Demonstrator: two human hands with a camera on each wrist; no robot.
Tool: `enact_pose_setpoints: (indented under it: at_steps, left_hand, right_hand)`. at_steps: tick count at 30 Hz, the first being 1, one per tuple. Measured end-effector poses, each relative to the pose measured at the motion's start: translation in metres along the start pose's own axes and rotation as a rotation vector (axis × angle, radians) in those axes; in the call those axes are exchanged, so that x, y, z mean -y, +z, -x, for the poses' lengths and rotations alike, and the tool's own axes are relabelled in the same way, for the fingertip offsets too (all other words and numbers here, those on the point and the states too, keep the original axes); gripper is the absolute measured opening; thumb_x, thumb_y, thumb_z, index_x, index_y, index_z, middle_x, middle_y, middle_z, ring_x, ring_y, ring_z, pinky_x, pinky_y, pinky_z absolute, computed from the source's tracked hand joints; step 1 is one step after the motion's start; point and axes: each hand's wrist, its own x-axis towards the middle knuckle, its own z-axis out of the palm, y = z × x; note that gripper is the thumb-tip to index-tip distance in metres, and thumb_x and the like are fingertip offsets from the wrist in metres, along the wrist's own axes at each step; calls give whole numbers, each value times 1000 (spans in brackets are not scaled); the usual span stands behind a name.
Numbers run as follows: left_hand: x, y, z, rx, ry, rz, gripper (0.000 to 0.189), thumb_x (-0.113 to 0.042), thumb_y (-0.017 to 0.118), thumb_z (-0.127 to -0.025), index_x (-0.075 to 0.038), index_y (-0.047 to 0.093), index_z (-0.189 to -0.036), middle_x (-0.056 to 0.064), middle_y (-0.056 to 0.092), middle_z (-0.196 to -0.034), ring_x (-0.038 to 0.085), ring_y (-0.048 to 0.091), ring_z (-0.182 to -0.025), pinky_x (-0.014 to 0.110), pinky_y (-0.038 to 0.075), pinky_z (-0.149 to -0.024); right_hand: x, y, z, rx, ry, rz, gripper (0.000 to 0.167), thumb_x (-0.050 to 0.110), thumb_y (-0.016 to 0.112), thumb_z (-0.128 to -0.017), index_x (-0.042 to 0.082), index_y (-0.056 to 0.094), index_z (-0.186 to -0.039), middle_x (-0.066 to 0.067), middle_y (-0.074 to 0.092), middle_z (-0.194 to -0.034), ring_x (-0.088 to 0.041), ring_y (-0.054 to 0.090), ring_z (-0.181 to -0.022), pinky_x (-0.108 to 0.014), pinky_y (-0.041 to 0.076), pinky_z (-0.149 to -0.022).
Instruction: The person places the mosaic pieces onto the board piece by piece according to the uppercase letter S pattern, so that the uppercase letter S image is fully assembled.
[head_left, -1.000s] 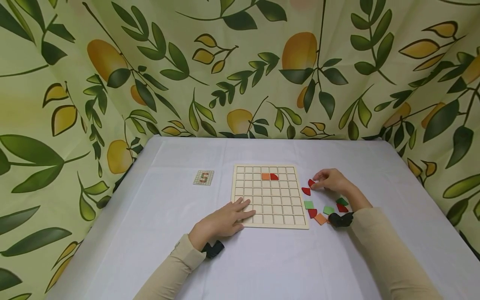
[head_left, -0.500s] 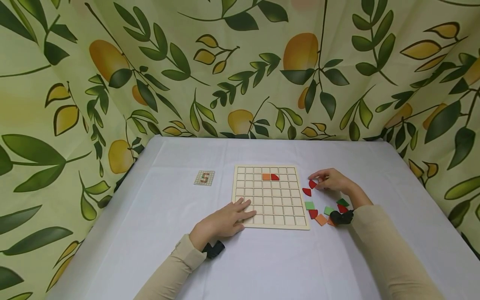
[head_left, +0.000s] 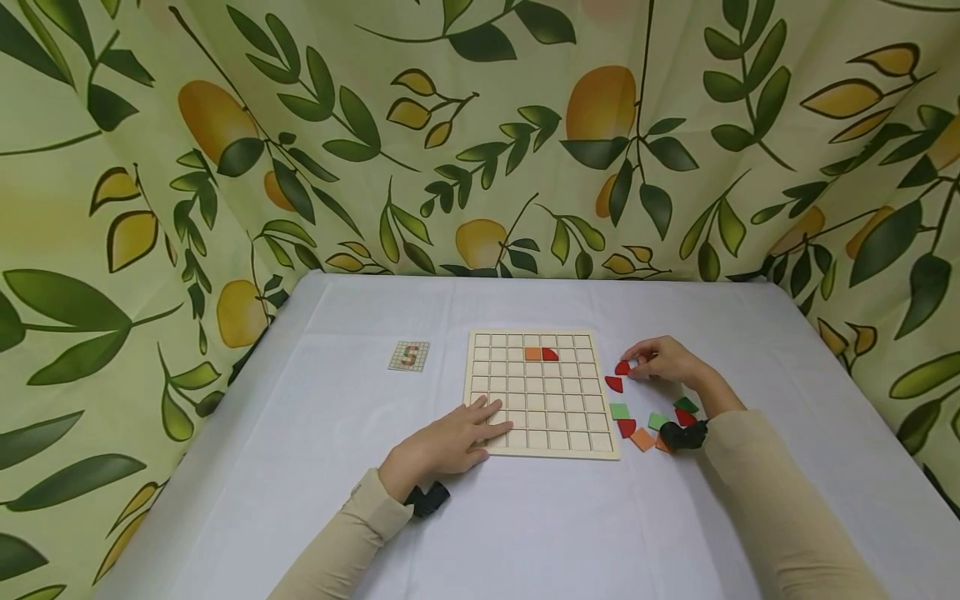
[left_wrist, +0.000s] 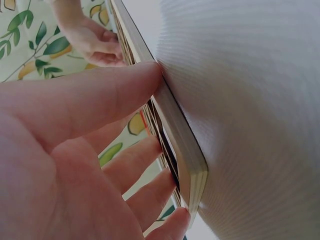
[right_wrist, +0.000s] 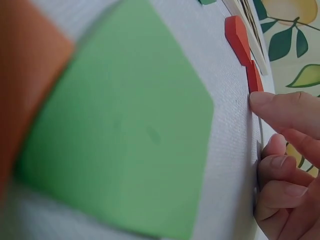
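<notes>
A wooden grid board point(head_left: 555, 400) lies flat on the table. In its upper rows sit an orange square tile point(head_left: 533, 354) and a red quarter-circle tile point(head_left: 550, 355), side by side. My left hand point(head_left: 453, 437) rests with spread fingers on the board's lower left corner; in the left wrist view its thumb point(left_wrist: 125, 92) lies along the board's edge. Right of the board, my right hand point(head_left: 660, 360) pinches another red quarter-circle tile point(head_left: 622, 367) between thumb and index finger, low at the tabletop. A further red quarter-circle tile point(head_left: 614, 384) lies just in front of it.
Loose tiles lie right of the board: a light green square point(head_left: 618, 411), a red quarter-circle point(head_left: 626, 428), an orange square point(head_left: 642, 439) and several more, partly under the right wrist's black camera point(head_left: 682, 437). A small pattern card point(head_left: 409, 356) lies left of the board.
My right index finger has drawn in toward the thumb, and the red tile at the fingertips has turned and shifted slightly left. The left hand keeps its place on the board.
</notes>
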Motion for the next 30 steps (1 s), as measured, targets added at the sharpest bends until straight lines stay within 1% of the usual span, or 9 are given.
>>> enact_pose_setpoints:
  at_steps: [3,7,10,15,21,26,30]
  left_hand:
    - [0,0,0,0,5,2,50,-20,54,-98,-22,42,-147,10,27,-161,33,19,-152,49,24,-123]
    - [-1,-1,1,0,9,2,50,-20,54,-98,-22,42,-147,10,27,-161,33,19,-152,48,25,-124]
    - [-1,0,1,3,7,1,51,-19,54,-98,-22,42,-147,10,27,-161,33,19,-152,48,24,-124]
    - [0,0,1,3,1,-11,51,-19,54,-98,-22,42,-147,10,27,-161,33,20,-151,48,25,-124]
    - [-1,0,1,1,9,-47,50,-19,53,-98,-21,42,-147,10,28,-161,33,22,-151,48,26,-123]
    - [-1,0,0,1,13,-71,50,-20,53,-99,-22,42,-147,10,28,-160,33,22,-151,47,27,-123]
    - [-1,0,-1,1,10,-79,49,-21,52,-99,-24,42,-147,9,28,-161,33,22,-151,46,26,-123]
  right_hand:
    - [-1,0,1,-4,-15,-5,34,20,76,-80,0,70,-107,0,48,-71,-16,45,-72,-24,37,-60]
    - [3,0,1,-21,23,2,37,19,75,-81,-2,67,-110,1,49,-73,-16,46,-77,-23,38,-62]
    - [8,1,2,-30,34,11,38,17,74,-83,-4,65,-113,3,49,-74,-16,45,-79,-21,38,-62]
    - [16,2,4,-38,18,5,38,18,73,-84,-5,64,-113,3,48,-75,-15,44,-78,-21,37,-61]
    - [19,6,1,-39,-6,-10,38,18,74,-83,-6,65,-111,2,46,-73,-15,43,-76,-21,37,-60]
    - [24,10,-1,-41,-15,-9,38,19,74,-82,-5,65,-110,2,48,-76,-15,43,-78,-20,37,-61]
    - [28,12,-3,-40,-23,-8,38,21,75,-82,-4,66,-110,2,48,-76,-15,43,-77,-20,36,-59]
